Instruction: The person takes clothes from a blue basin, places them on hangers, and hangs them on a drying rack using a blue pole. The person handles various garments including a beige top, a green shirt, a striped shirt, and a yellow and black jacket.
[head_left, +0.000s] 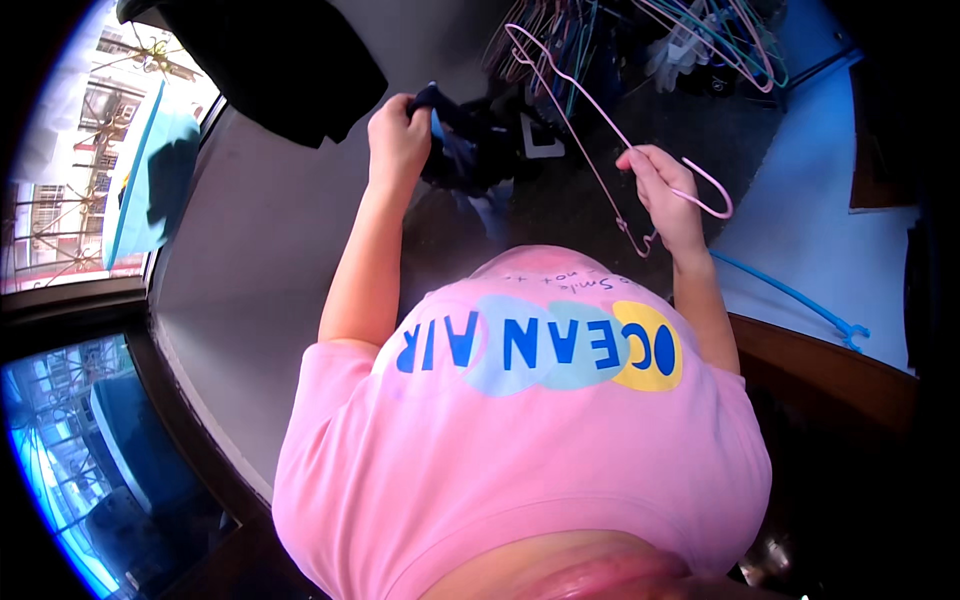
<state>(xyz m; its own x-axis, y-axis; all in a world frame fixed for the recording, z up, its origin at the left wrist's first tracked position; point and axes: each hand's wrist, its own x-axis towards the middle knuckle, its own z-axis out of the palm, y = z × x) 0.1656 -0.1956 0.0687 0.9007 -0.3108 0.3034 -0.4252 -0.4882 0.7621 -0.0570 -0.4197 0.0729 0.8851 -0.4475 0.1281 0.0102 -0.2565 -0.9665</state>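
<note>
My left hand (400, 133) grips the edge of a dark navy garment (466, 139), which hangs down in folds ahead of me. My right hand (666, 186) holds a pink clothes hanger (729, 201) near the base of its hook. The hook curls out to the right of the hand, while the hanger's long body slants up and to the left. A gap separates the hanger from the garment. Much of the garment's lower part is lost in shadow, so its kind cannot be told.
Several hangers (551, 45) hang bunched at the top, with teal and pink hangers (761, 56) to their right. A blue pole with a forked end (795, 291) lies at right. Black cloth (277, 67) hangs at upper left, near a barred window (75, 172) and a turquoise panel (139, 199).
</note>
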